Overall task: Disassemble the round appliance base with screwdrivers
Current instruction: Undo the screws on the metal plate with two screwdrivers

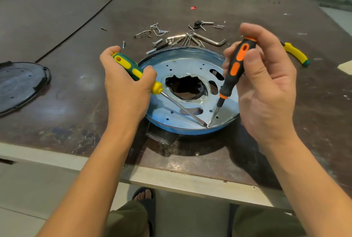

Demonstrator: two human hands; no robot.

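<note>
Gripping a green-yellow screwdriver (137, 73) in its fist, the left hand (127, 86) angles the shaft toward the near rim of the round base (179, 120), where the right hand (266, 88) pinches a black-orange screwdriver (233, 76), more upright, its tip meeting the other. What the tips touch is too small to tell. Between both hands, the base lies on the table (66, 88) near its front edge.

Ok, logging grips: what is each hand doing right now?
Left hand: grips the green-and-yellow screwdriver.
Right hand: holds the black-and-orange screwdriver.
</note>
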